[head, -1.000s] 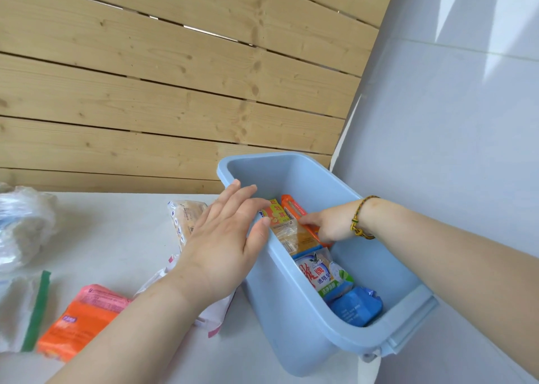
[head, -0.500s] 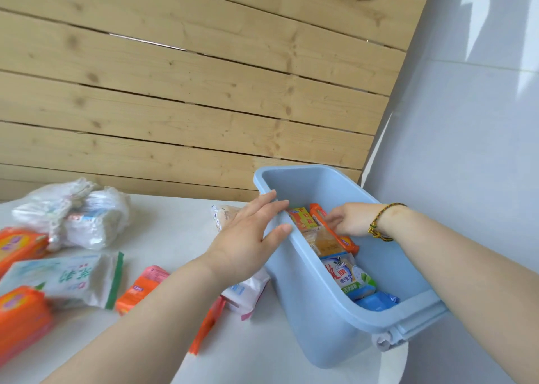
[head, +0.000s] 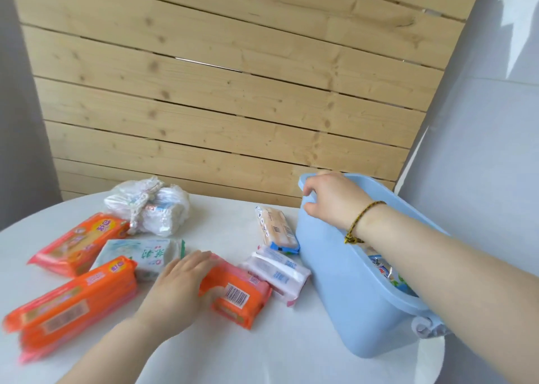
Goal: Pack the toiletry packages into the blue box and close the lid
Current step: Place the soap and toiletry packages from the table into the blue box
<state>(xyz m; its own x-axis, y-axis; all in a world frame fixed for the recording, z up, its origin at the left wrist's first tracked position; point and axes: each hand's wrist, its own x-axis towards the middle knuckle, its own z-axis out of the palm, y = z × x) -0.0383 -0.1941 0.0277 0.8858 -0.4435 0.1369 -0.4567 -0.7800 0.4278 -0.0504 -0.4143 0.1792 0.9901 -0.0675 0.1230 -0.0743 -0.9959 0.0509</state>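
Observation:
The blue box (head: 335, 281) stands open at the right of the white table (head: 262, 351), with several packages (head: 382, 270) partly visible inside behind my right forearm. My right hand (head: 329, 200) is curled over the box's far left rim. My left hand (head: 178, 287) lies on the left end of a small orange package (head: 239, 299) at the table's centre, fingers over its top and thumb at its near side. Next to it are a white wipes pack (head: 277, 273) and a beige pack (head: 275, 229) leaning by the box wall.
To the left lie two large orange packs (head: 78, 238) (head: 73, 302), a green-and-white pack (head: 145, 252) and a white plastic bundle (head: 148, 206). A wooden slat wall (head: 233, 106) stands behind the table. The box's hinge (head: 423, 325) hangs over the table's right edge.
My right hand came out of the box and took hold of its far rim. My left hand left the rim and moved down-left onto the orange package. The view swung left.

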